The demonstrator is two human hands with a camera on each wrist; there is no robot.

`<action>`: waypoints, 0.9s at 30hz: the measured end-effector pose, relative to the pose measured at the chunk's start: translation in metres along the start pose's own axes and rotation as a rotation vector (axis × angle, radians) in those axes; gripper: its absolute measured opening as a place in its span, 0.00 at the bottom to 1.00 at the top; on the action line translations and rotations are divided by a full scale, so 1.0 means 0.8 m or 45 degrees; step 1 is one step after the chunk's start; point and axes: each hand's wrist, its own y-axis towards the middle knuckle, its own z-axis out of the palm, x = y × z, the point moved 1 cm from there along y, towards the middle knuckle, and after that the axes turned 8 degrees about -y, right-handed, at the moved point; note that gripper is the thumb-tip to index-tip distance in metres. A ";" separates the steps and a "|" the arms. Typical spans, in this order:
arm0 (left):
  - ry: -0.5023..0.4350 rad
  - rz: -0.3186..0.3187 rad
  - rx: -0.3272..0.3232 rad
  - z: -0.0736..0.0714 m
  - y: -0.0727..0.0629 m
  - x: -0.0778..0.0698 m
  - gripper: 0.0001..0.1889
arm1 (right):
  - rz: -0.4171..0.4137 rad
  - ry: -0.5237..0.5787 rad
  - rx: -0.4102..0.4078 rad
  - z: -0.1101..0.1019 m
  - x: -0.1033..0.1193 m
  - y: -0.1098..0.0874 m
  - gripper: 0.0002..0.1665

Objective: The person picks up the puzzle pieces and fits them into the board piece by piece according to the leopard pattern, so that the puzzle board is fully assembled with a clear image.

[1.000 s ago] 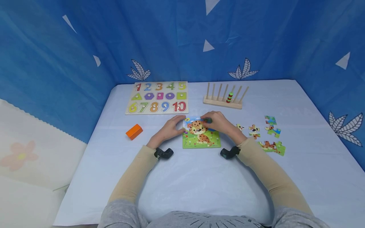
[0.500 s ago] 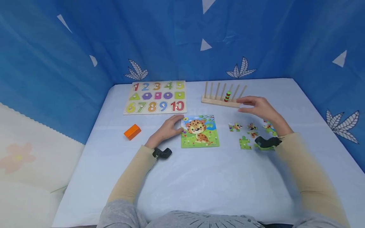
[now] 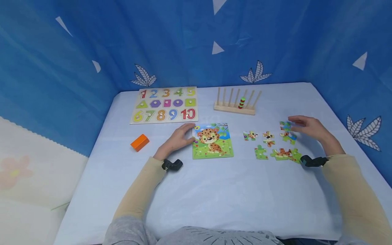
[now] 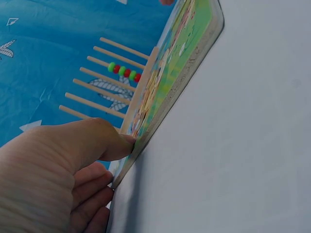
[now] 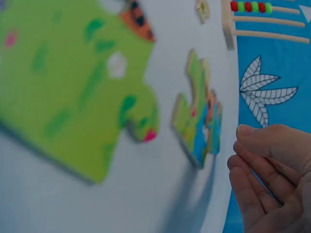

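Note:
A jigsaw puzzle of a spotted leopard (image 3: 213, 148) lies flat on the white table. Along its left edge rests my left hand (image 3: 176, 140); the left wrist view shows the thumb (image 4: 119, 144) touching the edge, with the other fingers near a corner. At the right, my right hand (image 3: 309, 127) is beside the upper loose pieces, a blue-green piece (image 3: 285, 126) and another below it (image 3: 288, 137). Its thumb and fingers are bent and apart in the right wrist view, with nothing visible between them. Farther left lie a dog-face piece (image 3: 268, 139) and a green piece (image 3: 261, 152).
Behind the puzzle stand a number-and-shape board (image 3: 165, 104) and a wooden peg rack (image 3: 234, 108) with red and green beads on one peg. An orange block (image 3: 140, 142) lies at the left. More loose pieces (image 3: 283, 154) are below my right hand. A blue curtain (image 3: 190, 44) surrounds the back.
My right hand has left the puzzle's top and swung right, past the peg rack, to the loose pieces. My left hand has stayed at the puzzle's left edge. The view has shifted slightly.

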 end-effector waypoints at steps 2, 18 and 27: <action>0.002 0.002 -0.002 -0.001 0.000 0.001 0.34 | 0.011 -0.002 0.009 0.000 0.004 -0.005 0.38; -0.017 0.005 -0.010 0.000 0.000 0.002 0.34 | -0.115 -0.154 -0.080 0.010 0.004 -0.005 0.28; -0.023 0.010 -0.009 0.002 -0.001 0.001 0.34 | -0.125 -0.207 -0.155 0.006 0.006 -0.003 0.28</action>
